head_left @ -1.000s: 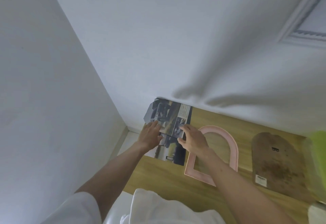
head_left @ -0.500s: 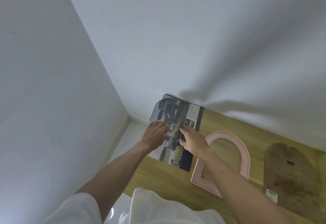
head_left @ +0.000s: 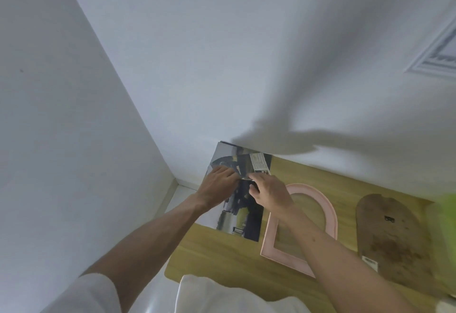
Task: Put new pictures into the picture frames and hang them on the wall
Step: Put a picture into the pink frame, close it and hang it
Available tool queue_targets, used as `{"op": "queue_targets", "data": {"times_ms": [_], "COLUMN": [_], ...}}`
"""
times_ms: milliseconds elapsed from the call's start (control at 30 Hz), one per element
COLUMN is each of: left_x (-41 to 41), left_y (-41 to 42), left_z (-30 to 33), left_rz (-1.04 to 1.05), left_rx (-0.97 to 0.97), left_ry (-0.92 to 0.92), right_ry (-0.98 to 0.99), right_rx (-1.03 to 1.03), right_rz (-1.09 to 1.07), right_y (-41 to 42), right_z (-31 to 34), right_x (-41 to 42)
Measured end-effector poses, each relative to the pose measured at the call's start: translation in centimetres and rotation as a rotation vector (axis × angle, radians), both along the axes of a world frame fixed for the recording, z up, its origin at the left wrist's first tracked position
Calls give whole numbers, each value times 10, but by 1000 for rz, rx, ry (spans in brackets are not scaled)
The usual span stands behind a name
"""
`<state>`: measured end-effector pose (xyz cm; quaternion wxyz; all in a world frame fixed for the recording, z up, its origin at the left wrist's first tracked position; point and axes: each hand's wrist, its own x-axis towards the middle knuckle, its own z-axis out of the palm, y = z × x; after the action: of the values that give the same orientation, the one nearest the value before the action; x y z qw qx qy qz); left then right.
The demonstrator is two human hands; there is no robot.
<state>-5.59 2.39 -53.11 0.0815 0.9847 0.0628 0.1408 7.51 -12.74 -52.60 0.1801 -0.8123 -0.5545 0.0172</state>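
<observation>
A magazine [head_left: 237, 216] with dark printed pictures lies at the far left of the wooden table [head_left: 222, 258], against the wall. My left hand [head_left: 218, 184] presses on its upper page, fingers spread. My right hand [head_left: 267, 190] pinches a piece of the page beside the left hand, and the paper is lifted and bent there. An arched pink picture frame [head_left: 328, 211] lies flat to the right of the magazine, partly under my right forearm. Its brown arched backing board [head_left: 392, 241] lies further right.
White walls meet in a corner behind the table's left end. A white framed picture [head_left: 439, 58] hangs at the upper right. A blurred green object [head_left: 447, 216] is at the right edge. My white shirt fills the bottom.
Both hands have stayed on the magazine's upper page. The paper between them has lifted and bent upward. The camera has shifted slightly.
</observation>
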Motion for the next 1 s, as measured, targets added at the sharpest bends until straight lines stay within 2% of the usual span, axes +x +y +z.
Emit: {"op": "queue_targets", "data": {"times_ms": [133,267,367,433,567,733,833,1000], "left_x": [17,26,31,34,39,43,45,46], "left_y": [-5,6,5,0,-15,-63,-92,-124], "left_z": [28,53,75,86,87,81,66,33], "left_rz": [135,360,420,423,435,349,354,448], "left_rx": [-214,-520,-786,-890,-1168,-1200,-1149,-1037], "left_ry": [-59,-160,-196,-201,-179,-61,-3,163], "right_ry": [48,219,510,714,893,1036,1005,827], "right_rx": [164,293,395,466,582,612,527,275], "right_rz": [-67,-158,-300,-396,-511,-676,-742,-823], "right_y": [-11,-32,-53,-66,-98,-142,-167,-198], "right_z": [18,41,59,69,73,64,49,18], "right_x": [10,28,33,35,40,40,43,37]}}
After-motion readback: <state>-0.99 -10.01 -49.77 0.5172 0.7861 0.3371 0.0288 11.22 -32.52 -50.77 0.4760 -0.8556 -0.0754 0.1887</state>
